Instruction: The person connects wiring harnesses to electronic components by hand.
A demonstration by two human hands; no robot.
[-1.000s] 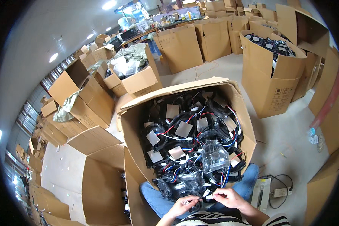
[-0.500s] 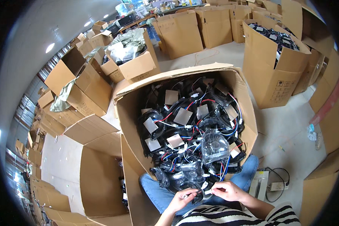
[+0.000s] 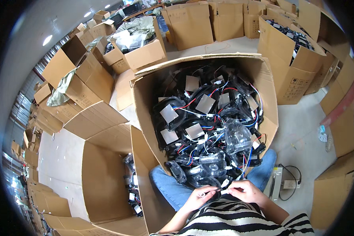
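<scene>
My left hand (image 3: 200, 198) and my right hand (image 3: 246, 191) meet in front of my body, at the near side of a large open carton (image 3: 274, 114). The right fingers pinch a small white connector (image 3: 224, 192). A thin black cable (image 3: 215, 190) is pinched between my left thumb and forefinger, close to that connector. Just above lies another white plug (image 3: 225, 183). Filling the carton are black parts with clear plastic covers (image 3: 238, 135), grey square pads (image 3: 205, 104) and red, blue and white wires. Beneath my hands, details are hidden.
To the left stands an open carton (image 3: 102, 177) with similar black parts (image 3: 134, 196) low inside. A tall carton full of parts (image 3: 289, 74) rises at the right. Beside my right knee (image 3: 265, 165), a white power strip (image 3: 290, 184) with a black cord lies on the floor.
My view has tilted down and shifted, so more of the left carton's contents shows. Both hands keep nearly the same hold at the connector.
</scene>
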